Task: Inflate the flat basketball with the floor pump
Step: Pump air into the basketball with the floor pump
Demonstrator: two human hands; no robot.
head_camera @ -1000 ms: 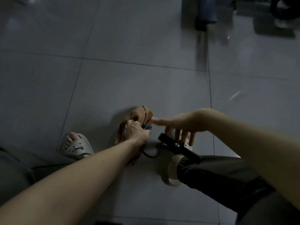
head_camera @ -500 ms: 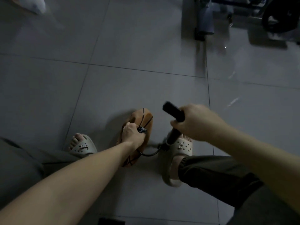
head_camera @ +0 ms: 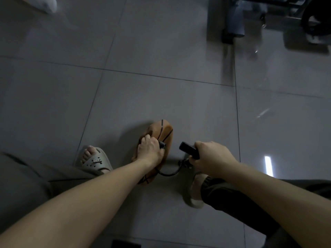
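Basketball (head_camera: 163, 130) sags creased, left hand (head_camera: 149, 152) pinching black nozzle (head_camera: 162, 144)

Ahead of you the floor (head_camera: 161, 51) lies open over several grey tiles, from the basketball (head_camera: 162, 130) out past the far seam. Close in it is crowded: your left hand (head_camera: 149, 151) pinches the nozzle (head_camera: 162, 144) on the ball, your right hand (head_camera: 211, 158) grips the pump handle (head_camera: 188, 150) just beside it, and the black hose (head_camera: 170, 174) loops low across the gap between them. Your left sandal (head_camera: 95, 161) stands near the ball's left side; your right sandal (head_camera: 195, 194) lies under your right wrist. Well apart, upper right, stand a blue-grey post (head_camera: 234, 18) and a dark wheel (head_camera: 315, 20).
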